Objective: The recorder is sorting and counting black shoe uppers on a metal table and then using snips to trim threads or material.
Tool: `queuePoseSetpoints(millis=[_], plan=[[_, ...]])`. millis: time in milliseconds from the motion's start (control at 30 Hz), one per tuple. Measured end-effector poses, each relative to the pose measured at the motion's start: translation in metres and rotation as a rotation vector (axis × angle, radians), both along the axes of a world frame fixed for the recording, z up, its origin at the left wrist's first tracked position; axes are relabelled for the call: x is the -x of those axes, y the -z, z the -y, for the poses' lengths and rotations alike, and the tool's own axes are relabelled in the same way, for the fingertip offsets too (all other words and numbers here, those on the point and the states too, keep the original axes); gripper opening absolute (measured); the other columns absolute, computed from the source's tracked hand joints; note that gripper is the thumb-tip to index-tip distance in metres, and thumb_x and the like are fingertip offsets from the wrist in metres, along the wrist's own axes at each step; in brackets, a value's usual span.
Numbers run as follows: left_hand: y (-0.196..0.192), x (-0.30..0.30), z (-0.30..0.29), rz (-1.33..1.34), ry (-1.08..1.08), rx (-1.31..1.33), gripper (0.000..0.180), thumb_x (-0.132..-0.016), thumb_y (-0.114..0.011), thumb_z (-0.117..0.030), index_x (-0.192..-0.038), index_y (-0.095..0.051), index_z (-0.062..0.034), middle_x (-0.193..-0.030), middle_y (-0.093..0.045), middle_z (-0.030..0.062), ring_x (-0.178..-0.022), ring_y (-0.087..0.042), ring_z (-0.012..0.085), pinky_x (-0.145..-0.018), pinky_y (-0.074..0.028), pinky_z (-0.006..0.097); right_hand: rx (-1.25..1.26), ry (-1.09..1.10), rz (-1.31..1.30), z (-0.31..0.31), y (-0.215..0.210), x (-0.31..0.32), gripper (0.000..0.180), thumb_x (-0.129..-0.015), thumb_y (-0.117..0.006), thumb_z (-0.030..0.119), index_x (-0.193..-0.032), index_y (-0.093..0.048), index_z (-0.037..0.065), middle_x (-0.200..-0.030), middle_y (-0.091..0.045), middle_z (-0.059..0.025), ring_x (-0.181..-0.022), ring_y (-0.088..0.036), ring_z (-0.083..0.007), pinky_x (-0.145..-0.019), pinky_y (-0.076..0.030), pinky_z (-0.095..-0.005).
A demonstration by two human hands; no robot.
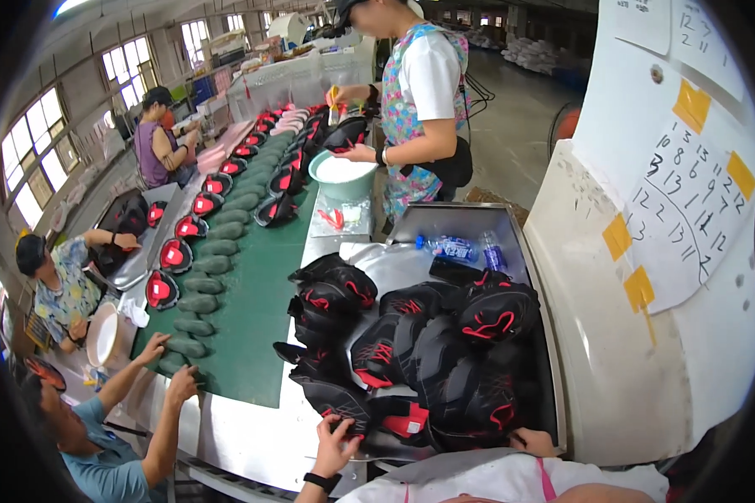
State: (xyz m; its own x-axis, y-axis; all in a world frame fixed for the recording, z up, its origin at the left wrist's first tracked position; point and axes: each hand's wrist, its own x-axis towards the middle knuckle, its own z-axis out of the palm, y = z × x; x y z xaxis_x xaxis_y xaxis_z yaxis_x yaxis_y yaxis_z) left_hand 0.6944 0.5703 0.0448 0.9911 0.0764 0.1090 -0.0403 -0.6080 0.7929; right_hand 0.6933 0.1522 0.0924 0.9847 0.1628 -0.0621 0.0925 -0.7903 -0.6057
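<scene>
A heap of black shoe uppers with red trim (445, 344) fills the metal tray in front of me. My left hand (335, 443) is at the tray's near left, thumb and fingers closed on the edge of a black shoe upper (331, 396). Just right of those fingers lies another upper with a red lining and a white label (407, 422). My right hand (535, 442) rests at the tray's near right corner, against the uppers there. Its fingertips are partly hidden, so its grip does not show.
The metal tray (554, 369) also holds plastic bottles (455, 248). Left of it, a green conveyor belt (256, 335) carries rows of uppers and grey-green shoe lasts (200, 303). A co-worker across brushes an upper above a white-filled basin (344, 186); others sit along the left. A white panel (596, 335) stands right.
</scene>
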Motion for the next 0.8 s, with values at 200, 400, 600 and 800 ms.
queuePoseSetpoints(millis=[200,400,600,800], plan=[[-0.037,-0.020,-0.030,-0.027,-0.083,-0.260,0.064,-0.060,-0.076,-0.015,-0.117,-0.048,-0.0116,-0.127,-0.031,0.0193,-0.118,-0.030,0.0389,-0.093,-0.035,0.043,-0.013,0.015,-0.118,0.003,-0.009,-0.006,0.024,-0.075,-0.062,0.024,-0.095,-0.061,0.012,-0.079,-0.063,-0.0108,-0.072,-0.062,-0.0269,-0.062,-0.049,-0.0321],[-0.045,-0.035,-0.025,-0.066,0.150,-0.356,0.069,-0.049,-0.080,-0.037,-0.110,-0.056,-0.0139,-0.135,-0.024,0.0196,-0.126,-0.012,0.0482,-0.099,-0.026,0.053,0.047,0.101,-0.150,0.012,0.013,0.003,0.023,-0.081,-0.059,0.031,-0.094,-0.063,0.012,-0.074,-0.063,-0.0122,-0.071,-0.064,-0.0223,-0.063,-0.048,-0.0301],[-0.025,-0.051,-0.001,-0.025,-0.080,-0.397,0.066,-0.052,-0.076,-0.040,-0.109,-0.057,-0.0119,-0.137,-0.024,0.0196,-0.127,-0.011,0.0460,-0.087,-0.039,0.051,-0.039,0.115,-0.179,0.024,0.028,0.006,0.023,-0.088,-0.049,0.023,-0.101,-0.057,0.006,-0.074,-0.063,-0.0093,-0.071,-0.063,-0.0174,-0.066,-0.048,-0.0267],[-0.037,-0.060,0.015,0.028,-0.045,-0.453,0.057,-0.062,-0.072,-0.033,-0.110,-0.055,-0.0085,-0.136,-0.024,0.0201,-0.128,-0.013,0.0444,-0.085,-0.040,0.048,-0.122,0.122,-0.157,-0.002,-0.016,-0.003,0.027,-0.087,-0.044,0.019,-0.104,-0.056,0.001,-0.070,-0.063,-0.0097,-0.066,-0.062,-0.0156,-0.063,-0.049,-0.0266]])
